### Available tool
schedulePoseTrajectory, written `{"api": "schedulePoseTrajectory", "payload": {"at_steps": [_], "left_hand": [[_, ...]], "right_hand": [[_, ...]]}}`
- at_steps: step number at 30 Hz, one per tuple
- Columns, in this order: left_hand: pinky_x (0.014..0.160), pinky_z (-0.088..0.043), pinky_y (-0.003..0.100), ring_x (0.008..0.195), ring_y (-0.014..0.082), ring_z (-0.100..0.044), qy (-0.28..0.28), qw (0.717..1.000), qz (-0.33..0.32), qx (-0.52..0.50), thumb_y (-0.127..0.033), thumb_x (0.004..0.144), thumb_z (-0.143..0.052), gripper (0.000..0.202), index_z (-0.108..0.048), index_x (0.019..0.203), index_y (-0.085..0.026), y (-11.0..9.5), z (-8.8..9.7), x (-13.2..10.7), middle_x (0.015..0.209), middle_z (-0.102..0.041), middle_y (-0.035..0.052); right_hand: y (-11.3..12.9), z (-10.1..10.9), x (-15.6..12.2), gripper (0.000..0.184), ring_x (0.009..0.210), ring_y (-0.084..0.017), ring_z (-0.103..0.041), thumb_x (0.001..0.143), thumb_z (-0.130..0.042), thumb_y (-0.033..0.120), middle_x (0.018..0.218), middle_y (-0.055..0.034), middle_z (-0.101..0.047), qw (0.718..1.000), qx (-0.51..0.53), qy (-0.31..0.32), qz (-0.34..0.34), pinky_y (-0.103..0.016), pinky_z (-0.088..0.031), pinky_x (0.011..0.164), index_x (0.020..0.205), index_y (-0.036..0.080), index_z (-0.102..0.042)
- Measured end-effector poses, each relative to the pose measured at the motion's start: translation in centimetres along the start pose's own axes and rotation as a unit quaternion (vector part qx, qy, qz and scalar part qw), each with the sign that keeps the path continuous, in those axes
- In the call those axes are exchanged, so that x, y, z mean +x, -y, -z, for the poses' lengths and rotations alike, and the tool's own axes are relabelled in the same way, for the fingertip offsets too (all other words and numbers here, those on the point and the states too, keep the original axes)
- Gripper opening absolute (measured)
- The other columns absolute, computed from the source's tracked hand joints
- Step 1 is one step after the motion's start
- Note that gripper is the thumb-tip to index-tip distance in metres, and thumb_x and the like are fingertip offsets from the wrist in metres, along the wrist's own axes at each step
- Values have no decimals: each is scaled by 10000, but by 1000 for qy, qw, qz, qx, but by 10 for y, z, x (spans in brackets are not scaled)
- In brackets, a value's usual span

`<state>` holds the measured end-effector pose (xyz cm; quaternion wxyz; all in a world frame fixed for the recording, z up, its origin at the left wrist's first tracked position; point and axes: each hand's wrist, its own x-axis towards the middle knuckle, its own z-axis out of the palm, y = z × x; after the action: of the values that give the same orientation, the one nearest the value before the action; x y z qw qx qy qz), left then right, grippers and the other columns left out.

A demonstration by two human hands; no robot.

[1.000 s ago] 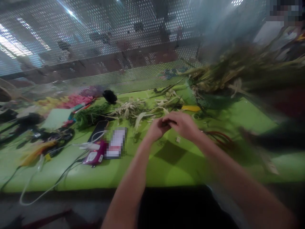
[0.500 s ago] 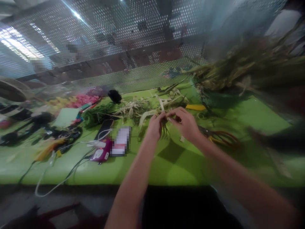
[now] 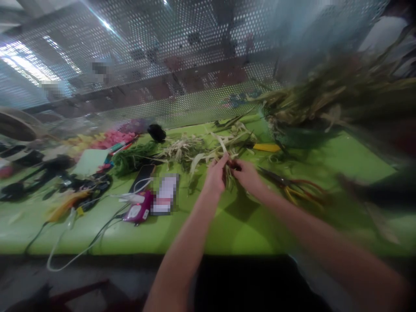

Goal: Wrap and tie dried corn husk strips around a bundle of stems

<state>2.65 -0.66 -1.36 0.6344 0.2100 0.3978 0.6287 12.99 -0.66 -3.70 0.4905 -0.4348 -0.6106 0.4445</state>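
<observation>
My left hand (image 3: 216, 174) is closed around a pale dried leaf strip (image 3: 221, 141), whose upper end sticks out above the fingers. Close against it, my right hand (image 3: 247, 175) has its fingers curled in at the same piece; their tips are partly hidden. Frayed ends (image 3: 229, 182) hang below and between the hands. Behind them lies a loose heap of dried leaf strips (image 3: 182, 147) on the green table (image 3: 247, 234). To the right of my right hand are scissors (image 3: 276, 177) and a tool with red and yellow handles (image 3: 302, 188).
A phone (image 3: 165, 193) and a purple device (image 3: 139, 208) with white cables lie left of my arms. Further left sit a yellow glue gun (image 3: 68, 206), green fibre (image 3: 133, 158) and pink flowers (image 3: 118, 138). A yellow-handled item (image 3: 266, 147) and a basin of dried leaves (image 3: 286, 130) stand back right.
My right hand has moved slightly down and left, with its fingers curling in closer to my left hand. The left hand has turned a little and sits slightly lower.
</observation>
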Motion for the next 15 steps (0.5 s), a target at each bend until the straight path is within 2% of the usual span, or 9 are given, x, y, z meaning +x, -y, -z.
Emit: {"api": "schedulePoseTrajectory", "payload": {"at_steps": [3, 9, 12, 15], "left_hand": [[554, -433, 179, 532, 51, -562, -10, 999, -29, 15, -258, 721, -774, 229, -667, 876, -128, -2, 3, 2, 618, -618, -33], [551, -413, 176, 539, 42, -523, -44, 982, -150, 105, -321, 733, -771, 227, -657, 838, -155, -16, 21, 14, 629, -565, -51], [522, -392, 185, 513, 48, -490, -44, 978, -156, 129, -353, 737, -770, 244, -649, 829, -163, -22, 25, 17, 613, -551, -52], [533, -396, 189, 531, 59, -501, -30, 977, -140, 156, -351, 729, -783, 247, -662, 828, -159, -24, 26, 16, 605, -563, -39]], "right_hand": [[-1, 3, 0, 91, 683, -160, -554, 692, -583, 231, 715, -4, -658, 999, -36, 9, -11, -283, -404, 665, 725, 172, -644], [8, 8, -3, 67, 646, -149, -540, 702, -580, 177, 714, -12, -662, 981, -177, 67, -47, -268, -352, 607, 713, 177, -646], [14, 9, -5, 78, 640, -148, -538, 700, -584, 141, 708, -11, -665, 963, -242, 106, -56, -264, -336, 584, 713, 176, -652], [17, 15, -2, 59, 652, -150, -553, 694, -628, 146, 712, -13, -677, 951, -256, 159, -64, -262, -358, 592, 727, 175, -668]]}}
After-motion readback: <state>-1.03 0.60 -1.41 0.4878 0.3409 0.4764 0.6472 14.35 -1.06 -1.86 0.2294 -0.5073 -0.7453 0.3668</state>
